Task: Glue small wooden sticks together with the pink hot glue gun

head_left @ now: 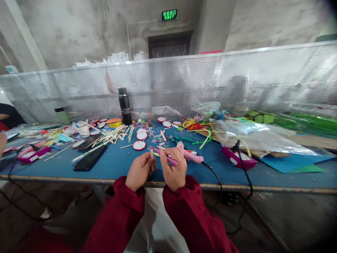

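Observation:
My left hand (139,170) is closed round a small flat wooden craft stick (152,156), held upright above the table's front edge. My right hand (174,169) grips a pink-purple marker (172,161) like a pen. Its pale end points at the stick; whether they touch I cannot tell. Just behind my right hand lies a pink glue gun (193,156), with a black cord running off to the right. Round white discs with red rims, such as this disc (139,145), lie beyond my left hand.
A black phone (90,158) and a heap of craft sticks (116,134) lie left. Behind stands a black flask (124,107), before a perforated metal screen (168,84). Rightward are a purple box with a cord (239,158) and a plastic bag (260,137). Another person's hand (2,142) shows far left.

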A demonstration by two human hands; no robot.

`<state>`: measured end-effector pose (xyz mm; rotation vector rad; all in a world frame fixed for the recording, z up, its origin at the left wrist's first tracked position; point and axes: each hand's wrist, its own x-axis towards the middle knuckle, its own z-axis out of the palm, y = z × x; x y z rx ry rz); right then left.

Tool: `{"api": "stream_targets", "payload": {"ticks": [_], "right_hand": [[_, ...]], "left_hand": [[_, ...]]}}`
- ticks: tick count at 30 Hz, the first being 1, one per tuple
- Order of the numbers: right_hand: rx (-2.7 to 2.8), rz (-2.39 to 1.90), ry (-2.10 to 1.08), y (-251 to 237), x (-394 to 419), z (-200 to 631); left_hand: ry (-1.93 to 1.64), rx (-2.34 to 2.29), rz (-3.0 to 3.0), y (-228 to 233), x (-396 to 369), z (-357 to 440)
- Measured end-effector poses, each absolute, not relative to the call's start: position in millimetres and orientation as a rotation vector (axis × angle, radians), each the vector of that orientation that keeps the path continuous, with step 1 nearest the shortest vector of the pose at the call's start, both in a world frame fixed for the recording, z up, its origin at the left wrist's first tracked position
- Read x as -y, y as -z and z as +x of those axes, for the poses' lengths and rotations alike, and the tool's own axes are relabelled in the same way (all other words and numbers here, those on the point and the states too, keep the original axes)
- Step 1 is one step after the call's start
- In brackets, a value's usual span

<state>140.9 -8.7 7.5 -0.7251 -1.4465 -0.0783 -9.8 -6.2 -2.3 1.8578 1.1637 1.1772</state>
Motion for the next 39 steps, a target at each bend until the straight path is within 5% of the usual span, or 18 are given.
{"api": "stream_targets", "payload": {"ticks": [39], "right_hand": [[1.496, -0.726, 0.050, -7.4, 8.0, 140.9]], "left_hand": [[-1.198, -1.143, 1.844, 4.2, 5.4, -9.2]]}}
